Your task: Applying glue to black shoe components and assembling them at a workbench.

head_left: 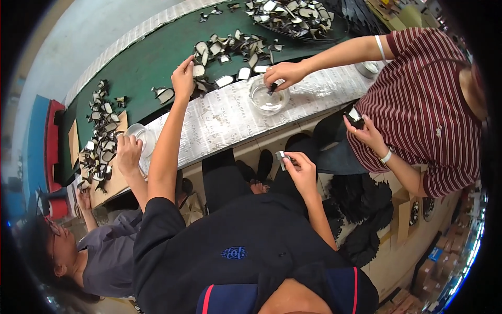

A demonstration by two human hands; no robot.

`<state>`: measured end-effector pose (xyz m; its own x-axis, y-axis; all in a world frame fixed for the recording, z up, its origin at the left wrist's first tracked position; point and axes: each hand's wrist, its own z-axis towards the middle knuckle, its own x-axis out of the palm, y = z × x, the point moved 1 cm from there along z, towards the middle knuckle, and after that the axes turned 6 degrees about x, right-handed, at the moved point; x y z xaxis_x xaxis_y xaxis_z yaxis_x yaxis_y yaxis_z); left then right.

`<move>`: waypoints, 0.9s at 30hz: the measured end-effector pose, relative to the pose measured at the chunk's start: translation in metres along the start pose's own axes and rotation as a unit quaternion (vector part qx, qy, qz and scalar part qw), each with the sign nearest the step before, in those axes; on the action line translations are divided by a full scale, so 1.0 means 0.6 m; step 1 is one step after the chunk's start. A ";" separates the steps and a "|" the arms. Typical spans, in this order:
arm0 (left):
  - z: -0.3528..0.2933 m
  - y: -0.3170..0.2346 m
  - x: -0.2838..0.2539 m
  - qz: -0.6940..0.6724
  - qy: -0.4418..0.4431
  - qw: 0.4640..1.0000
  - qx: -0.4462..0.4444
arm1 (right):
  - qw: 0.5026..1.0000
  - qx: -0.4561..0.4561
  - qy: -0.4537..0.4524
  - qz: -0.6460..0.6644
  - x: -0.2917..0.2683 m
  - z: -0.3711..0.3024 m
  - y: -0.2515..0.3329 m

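My left hand [183,78] reaches out over the green table, its fingers bent together at the edge of a pile of black pieces with pale oval faces [214,49]. What lies between those fingertips is too small to make out. Held between the thumb and fingers of my right hand [302,171] is a small black piece with a pale face [283,160], above my lap. A clear round bowl [267,107] stands on the paper-covered table edge, between my hands and a co-worker's hand [285,76], whose fingers dip over its rim.
At right a co-worker in a striped shirt holds another black piece [355,116]. On the left another person's hand [129,152] is by a second clear bowl [148,140]. More pieces lie on cardboard [102,180] and heap in a basket [293,21]. Black material [361,209] lies below right.
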<state>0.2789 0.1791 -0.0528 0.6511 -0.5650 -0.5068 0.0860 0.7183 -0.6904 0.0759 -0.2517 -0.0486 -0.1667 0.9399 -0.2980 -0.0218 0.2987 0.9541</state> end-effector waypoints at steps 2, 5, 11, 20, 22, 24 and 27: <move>0.007 0.010 -0.012 -0.099 -0.066 0.993 0.005 | 1.000 -0.002 0.002 -0.001 0.008 0.004 0.000; 0.013 0.020 -0.028 -0.132 -0.028 0.990 -0.052 | 1.000 -0.001 0.003 -0.011 0.013 0.007 0.003; 0.025 -0.005 -0.070 -0.189 -0.077 0.978 -0.052 | 1.000 0.005 0.015 0.001 0.025 0.014 0.006; -0.154 -0.071 -0.120 -0.623 -0.126 0.685 -0.356 | 0.999 0.021 0.031 0.021 0.035 0.019 0.000; -0.222 -0.084 -0.104 -0.653 -0.148 0.617 -0.414 | 0.999 0.029 0.031 0.016 0.036 0.018 -0.006; -0.284 -0.114 -0.103 -0.684 -0.172 0.551 -0.447 | 0.998 0.032 0.046 0.026 0.038 0.020 0.001; -0.339 -0.181 -0.105 -0.678 -0.142 0.535 -0.483 | 0.998 0.024 0.043 0.026 0.036 0.021 0.009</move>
<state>0.0756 0.0542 -0.0511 0.5840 -0.1177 0.8032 0.2832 -0.8977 -0.3375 0.0849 -0.2274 -0.0501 -0.2510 0.9369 -0.2433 0.0358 0.2602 0.9649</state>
